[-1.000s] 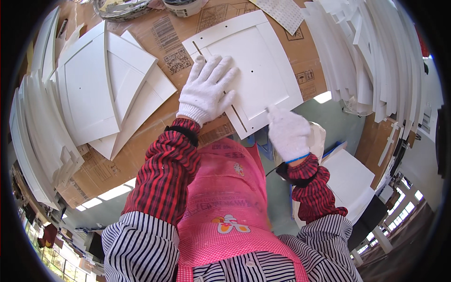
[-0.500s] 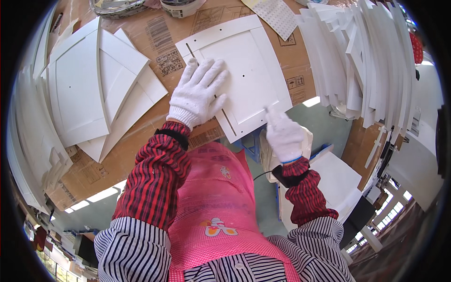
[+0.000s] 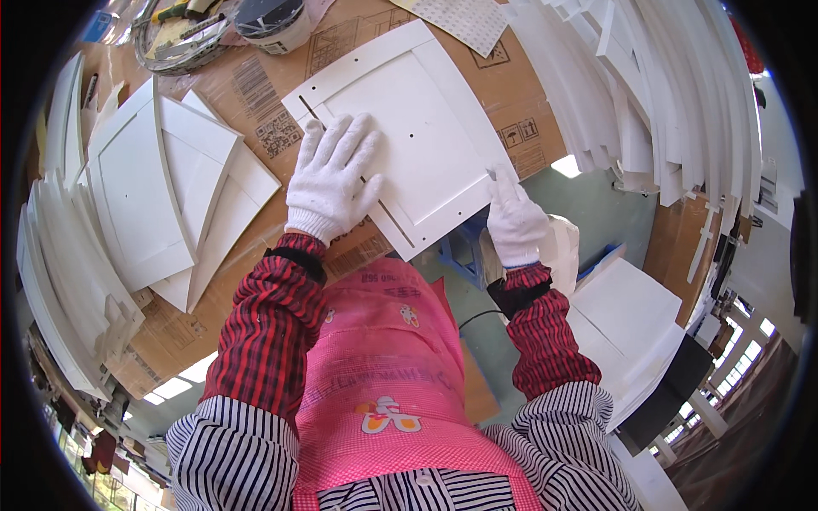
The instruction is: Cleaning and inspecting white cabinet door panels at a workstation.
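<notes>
A white framed panel [image 3: 439,102] with small dark holes and a dark slot along its left side lies at a slant on the cardboard-covered table. My left hand [image 3: 331,183], in a white knit glove, rests flat on the panel's left side with its fingers spread. At the lower right edge of the panel is my gloved right hand [image 3: 516,223]. Its fingers are curled and pressed together, the fingertips at the panel's edge. Something small and greyish shows at those fingertips, but I cannot make out what it is.
More white panels [image 3: 136,196] overlap at the left. Curved white strips [image 3: 682,102] stand stacked at the right. Along the far edge are a tub [image 3: 277,30], a coiled ring [image 3: 175,55] and a dotted sheet [image 3: 464,21]. White sheets [image 3: 626,315] lie low at the right.
My right hand has shifted up along the panel's right edge, its fingers now pointing away from me. My left hand stays flat on the panel. The whole view has shifted slightly.
</notes>
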Demonstrator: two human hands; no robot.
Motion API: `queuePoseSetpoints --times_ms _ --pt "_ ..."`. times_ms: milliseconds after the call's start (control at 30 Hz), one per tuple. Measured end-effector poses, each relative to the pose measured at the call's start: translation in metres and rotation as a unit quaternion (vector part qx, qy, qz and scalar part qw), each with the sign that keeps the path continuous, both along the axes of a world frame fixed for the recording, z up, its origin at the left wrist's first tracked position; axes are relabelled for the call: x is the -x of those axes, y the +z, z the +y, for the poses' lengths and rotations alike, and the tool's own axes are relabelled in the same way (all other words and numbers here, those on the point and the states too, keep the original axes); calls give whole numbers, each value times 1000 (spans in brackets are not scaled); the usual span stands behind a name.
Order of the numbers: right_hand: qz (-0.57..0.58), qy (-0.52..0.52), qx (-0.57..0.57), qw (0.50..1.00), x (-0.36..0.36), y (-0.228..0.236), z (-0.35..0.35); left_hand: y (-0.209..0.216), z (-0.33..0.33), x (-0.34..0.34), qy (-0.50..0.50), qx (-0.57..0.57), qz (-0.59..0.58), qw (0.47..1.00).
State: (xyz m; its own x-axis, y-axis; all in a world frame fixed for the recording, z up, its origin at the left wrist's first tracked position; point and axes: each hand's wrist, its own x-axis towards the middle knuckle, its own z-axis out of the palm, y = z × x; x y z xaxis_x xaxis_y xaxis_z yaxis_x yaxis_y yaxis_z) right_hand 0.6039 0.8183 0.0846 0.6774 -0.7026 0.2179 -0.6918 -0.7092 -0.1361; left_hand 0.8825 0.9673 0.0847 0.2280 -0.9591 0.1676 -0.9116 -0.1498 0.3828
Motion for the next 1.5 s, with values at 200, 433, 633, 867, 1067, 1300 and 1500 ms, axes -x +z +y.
queuePoseSetpoints --times_ms 200,433,633,867,1067,1300,1500 --pt "31 167 -81 982 -7 3 77 4 1 0 2 1 -29 1000" --pt "4 -4 -11 1000 7 4 -10 3 2 0 -3 -30 -36 999" --pt "44 74 -54 995 5 2 26 2 2 2 8 -25 -47 999" --pt "16 -41 -43 998 17 16 -13 0 1 2 13 -41 -54 998" --pt "-22 -79 -43 996 28 -8 -50 4 1 5 9 -43 -57 997" --pt "-162 -128 -156 966 10 -13 -55 -16 6 10 94 -3 -53 994" --pt "-123 -105 -108 981 13 -1 17 -12 -25 25 201 -21 2 979"
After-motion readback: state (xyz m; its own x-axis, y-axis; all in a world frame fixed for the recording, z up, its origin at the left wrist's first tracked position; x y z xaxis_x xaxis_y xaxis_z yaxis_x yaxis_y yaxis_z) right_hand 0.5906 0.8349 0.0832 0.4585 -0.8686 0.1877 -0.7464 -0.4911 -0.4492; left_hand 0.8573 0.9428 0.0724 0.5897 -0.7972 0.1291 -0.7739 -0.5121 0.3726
